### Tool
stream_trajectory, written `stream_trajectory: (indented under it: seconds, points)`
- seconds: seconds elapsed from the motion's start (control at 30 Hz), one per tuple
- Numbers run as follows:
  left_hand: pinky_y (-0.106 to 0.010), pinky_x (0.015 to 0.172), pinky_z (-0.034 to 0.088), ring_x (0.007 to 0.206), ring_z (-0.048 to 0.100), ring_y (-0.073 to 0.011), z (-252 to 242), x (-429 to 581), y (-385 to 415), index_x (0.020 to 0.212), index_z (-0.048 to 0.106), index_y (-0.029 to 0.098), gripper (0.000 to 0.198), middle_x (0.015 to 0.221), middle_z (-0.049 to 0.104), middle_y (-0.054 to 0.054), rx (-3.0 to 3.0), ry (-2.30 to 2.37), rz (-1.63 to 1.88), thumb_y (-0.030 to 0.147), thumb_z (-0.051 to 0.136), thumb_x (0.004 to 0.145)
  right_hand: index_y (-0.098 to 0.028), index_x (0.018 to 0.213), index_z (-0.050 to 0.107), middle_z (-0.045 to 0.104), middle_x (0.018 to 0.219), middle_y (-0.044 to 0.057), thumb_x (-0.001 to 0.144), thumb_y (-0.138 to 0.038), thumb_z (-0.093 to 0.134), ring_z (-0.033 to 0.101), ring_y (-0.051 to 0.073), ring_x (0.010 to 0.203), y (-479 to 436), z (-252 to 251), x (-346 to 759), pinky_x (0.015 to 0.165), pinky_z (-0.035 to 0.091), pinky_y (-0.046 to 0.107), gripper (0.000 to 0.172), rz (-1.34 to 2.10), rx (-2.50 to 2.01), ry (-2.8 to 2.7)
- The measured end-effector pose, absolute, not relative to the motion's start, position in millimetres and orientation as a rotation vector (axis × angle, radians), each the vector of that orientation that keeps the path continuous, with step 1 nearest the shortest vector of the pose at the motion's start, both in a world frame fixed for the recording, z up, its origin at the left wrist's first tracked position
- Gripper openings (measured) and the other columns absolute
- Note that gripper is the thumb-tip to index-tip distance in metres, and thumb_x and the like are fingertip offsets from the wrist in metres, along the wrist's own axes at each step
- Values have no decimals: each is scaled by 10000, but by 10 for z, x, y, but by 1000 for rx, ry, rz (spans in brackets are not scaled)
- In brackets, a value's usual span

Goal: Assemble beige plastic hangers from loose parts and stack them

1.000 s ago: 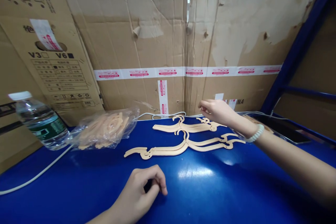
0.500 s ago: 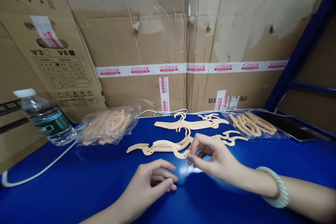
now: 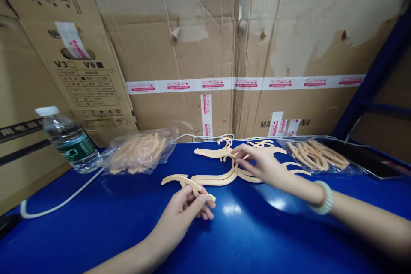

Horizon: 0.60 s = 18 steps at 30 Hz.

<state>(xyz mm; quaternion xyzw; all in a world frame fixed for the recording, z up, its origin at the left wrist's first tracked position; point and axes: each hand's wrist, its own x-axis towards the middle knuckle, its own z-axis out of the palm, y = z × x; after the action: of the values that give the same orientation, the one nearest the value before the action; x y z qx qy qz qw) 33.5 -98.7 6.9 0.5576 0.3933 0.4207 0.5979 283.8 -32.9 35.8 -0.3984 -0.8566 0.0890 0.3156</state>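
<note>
Two hangers point(image 3: 213, 181) are laid out and bagged pieces point(image 3: 138, 154) left as a loose piece point(image 3: 192, 184) is pinched by the left fingers point(image 3: 194, 208), the right fingers point(image 3: 244, 150) half-curled, their hold unclear.

The box point(image 3: 93, 90) at the far left corner of the surface point(image 3: 257, 239) reads "V3" by a blank square, "V6" by a filled one. Cardboard point(image 3: 176, 60) along the far edge reads "MA" and "INA", with tape point(image 3: 276, 126) between, its pink print illegible.
</note>
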Motion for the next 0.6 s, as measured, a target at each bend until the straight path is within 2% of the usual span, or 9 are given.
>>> stream_trajectory:
  seconds: [0.1, 0.23, 0.37, 0.53, 0.6]
  points:
    - [-254, 614, 487, 612, 642, -133, 16, 314, -958, 840, 594, 146, 407, 718, 681, -12, 1244, 905, 1005, 517, 743, 762, -173, 926, 639, 698, 901, 90, 837, -116, 579, 651, 225, 858, 0, 316, 3125, 781, 501, 352, 122, 97, -1198, -2302]
    - [-244, 609, 467, 605, 617, -124, -21, 287, -936, 831, 624, 151, 362, 698, 666, -7, 1179, 891, 1036, 478, 760, 758, -179, 770, 647, 667, 820, 86, 764, -93, 649, 620, 251, 846, 155, 199, 3245, 780, 480, 356, 86, 52, -1273, -2371]
    - [-239, 652, 472, 659, 613, -125, 15, 272, -948, 853, 653, 165, 310, 731, 669, -6, 1105, 916, 1055, 418, 793, 740, -181, 729, 621, 646, 819, 81, 761, -97, 632, 612, 238, 835, 214, 157, 3200, 753, 474, 332, 90, 54, -1320, -2365]
    - [-232, 681, 476, 687, 589, -117, 113, 268, -972, 757, 690, 161, 331, 787, 655, -5, 1076, 1003, 1169, 410, 869, 631, -192, 725, 587, 646, 695, 28, 789, -195, 616, 601, 184, 626, 268, 256, 3206, 597, 458, 286, 70, 147, -1318, -2348]
    - [-226, 699, 480, 711, 579, -113, 133, 259, -968, 741, 708, 164, 336, 825, 644, -3, 1027, 1019, 1228, 405, 890, 595, -190, 781, 582, 648, 686, 21, 825, -234, 582, 605, 177, 610, 230, 334, 3231, 584, 463, 281, 61, 172, -1288, -2315]
